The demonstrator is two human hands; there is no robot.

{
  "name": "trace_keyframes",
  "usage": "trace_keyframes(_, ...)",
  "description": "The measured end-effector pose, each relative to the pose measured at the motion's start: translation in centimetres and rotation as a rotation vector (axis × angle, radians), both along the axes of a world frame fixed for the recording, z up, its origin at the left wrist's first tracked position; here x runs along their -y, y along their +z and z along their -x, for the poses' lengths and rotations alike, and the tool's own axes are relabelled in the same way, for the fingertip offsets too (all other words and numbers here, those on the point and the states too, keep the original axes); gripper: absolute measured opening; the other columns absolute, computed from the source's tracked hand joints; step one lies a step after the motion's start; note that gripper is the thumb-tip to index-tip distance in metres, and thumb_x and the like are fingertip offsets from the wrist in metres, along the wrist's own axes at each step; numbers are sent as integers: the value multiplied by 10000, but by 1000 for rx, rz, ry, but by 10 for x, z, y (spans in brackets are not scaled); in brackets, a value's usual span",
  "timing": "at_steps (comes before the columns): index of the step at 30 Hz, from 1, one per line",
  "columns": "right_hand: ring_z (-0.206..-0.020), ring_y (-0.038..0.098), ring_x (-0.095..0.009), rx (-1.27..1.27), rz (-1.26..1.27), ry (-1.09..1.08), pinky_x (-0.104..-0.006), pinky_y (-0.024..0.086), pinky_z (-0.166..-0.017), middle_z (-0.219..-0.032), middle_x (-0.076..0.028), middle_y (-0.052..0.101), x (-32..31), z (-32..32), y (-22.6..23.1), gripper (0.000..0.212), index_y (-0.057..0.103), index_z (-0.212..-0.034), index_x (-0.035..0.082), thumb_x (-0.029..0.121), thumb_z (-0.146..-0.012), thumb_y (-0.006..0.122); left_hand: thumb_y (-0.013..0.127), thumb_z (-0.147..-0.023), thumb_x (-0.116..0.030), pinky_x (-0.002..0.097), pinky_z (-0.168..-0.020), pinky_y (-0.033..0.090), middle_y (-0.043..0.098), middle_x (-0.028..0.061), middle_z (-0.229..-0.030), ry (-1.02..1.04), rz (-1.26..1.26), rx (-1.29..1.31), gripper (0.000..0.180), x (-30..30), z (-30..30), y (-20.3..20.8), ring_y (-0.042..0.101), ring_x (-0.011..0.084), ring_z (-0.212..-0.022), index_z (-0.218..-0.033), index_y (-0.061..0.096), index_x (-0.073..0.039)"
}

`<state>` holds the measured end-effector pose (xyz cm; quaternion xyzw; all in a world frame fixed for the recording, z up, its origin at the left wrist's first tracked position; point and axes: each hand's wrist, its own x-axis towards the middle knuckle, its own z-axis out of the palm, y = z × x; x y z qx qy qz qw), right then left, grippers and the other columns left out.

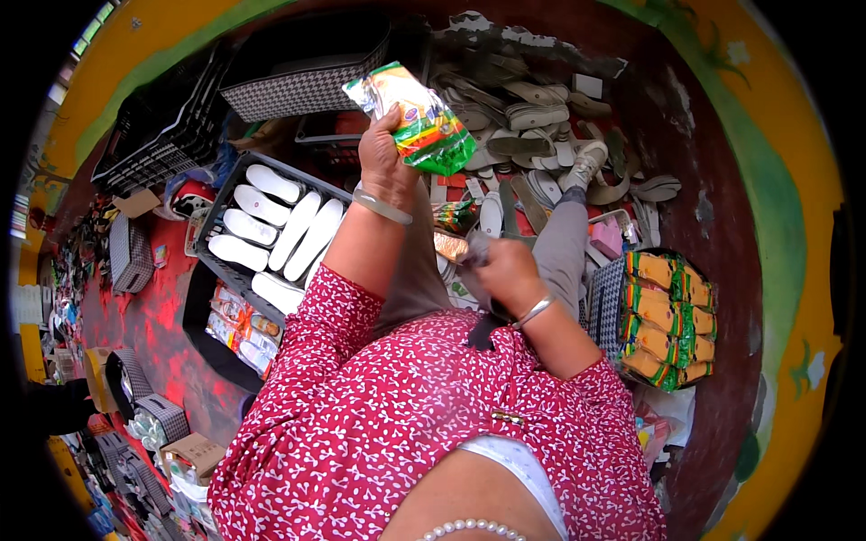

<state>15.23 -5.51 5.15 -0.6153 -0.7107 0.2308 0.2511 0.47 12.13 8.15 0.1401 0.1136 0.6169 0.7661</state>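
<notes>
Raised ahead of me, my left hand (385, 162) grips a shiny green, yellow and white plastic packet (419, 122) by its lower left side. Lower and to the right, my right hand (512, 278) is closed round a crumpled dark grey cloth (474, 254), partly smeared by motion. An orange-gold packet (449, 245) shows just left of the cloth. At my right, similar green and yellow packets (657, 316) fill a black-and-white checked basket (605, 307). White shoe soles (294, 236) lie in a dark crate (336, 188) by my left arm.
Piled shoes and soles (532, 117) cover the floor ahead, around my outstretched foot (591, 162). Large checked bin (302, 93) and black crates (162, 135) stand at the far left. Packaged goods (244, 329) sit beside my left elbow. A painted wall (785, 225) bounds the right.
</notes>
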Motion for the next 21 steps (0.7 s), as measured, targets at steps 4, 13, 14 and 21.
trace_keyframes(4,-797,635,-171,-1015,37,-241,-309,506,-732,-890,-73,657,-18,-65,25,223,626,-995,16,136,-807,636,448,-873,-124,521,-927,432,512,254,-1172,-65,-178,-117,484,12,8,-2,547,395,-1038,-1320,322,12)
trace_keyframes(13,-990,587,-244,-880,-289,29,-373,426,-922,-1092,-113,604,-1,-55,103,529,518,-1179,-31,329,-814,649,517,-817,-163,433,-861,470,521,203,-1140,-313,-366,-162,625,63,-31,27,578,325,-958,-1379,259,-74)
trace_keyframes(14,-1101,510,-285,-622,-397,-4,-400,341,-988,-1186,-151,540,-7,-40,88,589,466,-1231,-33,337,-809,643,495,-821,-178,407,-947,414,468,189,-1247,-348,-408,-147,648,69,-35,34,530,308,-1074,-1405,230,-80)
trace_keyframes(21,-1358,182,-339,-20,-594,-104,-466,116,-1095,-1444,-209,227,-12,1,54,784,242,-1383,-28,363,-810,606,239,-922,-577,347,-1098,194,258,102,-1450,-495,-368,68,729,96,-55,28,273,225,-1325,-1437,141,-70)
